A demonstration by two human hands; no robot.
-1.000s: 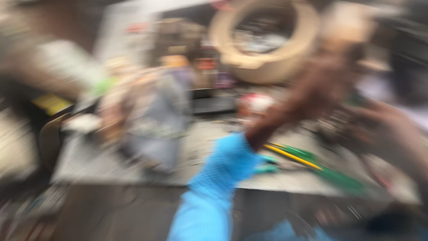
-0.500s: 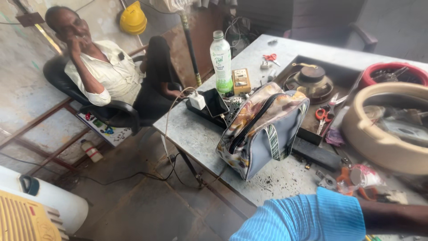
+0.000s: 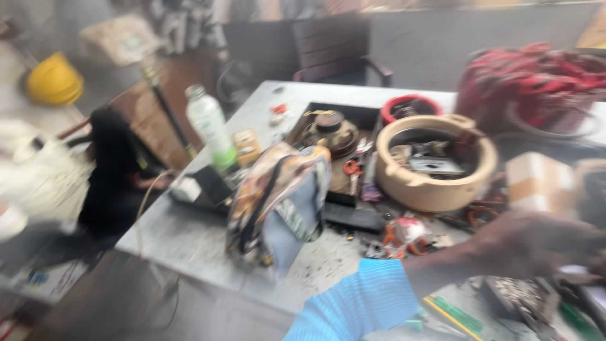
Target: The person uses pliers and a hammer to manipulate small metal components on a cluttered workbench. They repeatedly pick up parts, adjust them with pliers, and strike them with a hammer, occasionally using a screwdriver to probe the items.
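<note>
The picture is blurred by motion. My left hand (image 3: 546,245), on an arm in a light blue sleeve (image 3: 360,306), reaches across the lower right of the grey table (image 3: 189,243). It hovers over dark small parts (image 3: 517,293) near the table's right end. Whether it holds anything is too smeared to tell. A patterned handbag (image 3: 278,202) stands to the left of the arm. Green-handled tools (image 3: 457,314) lie just below the forearm. My right hand is out of view.
A beige round basin (image 3: 388,180) with metal parts, a black tray (image 3: 341,199), red-handled scissors (image 3: 351,168), a plastic bottle (image 3: 208,129) and a red cable bundle (image 3: 536,79) crowd the table. A dark chair (image 3: 341,50) stands behind; a seated person (image 3: 35,180) is at the left.
The view has swung right and closer to the table. My arm, low at the frame's bottom right before, now stretches further over the table's right end.
</note>
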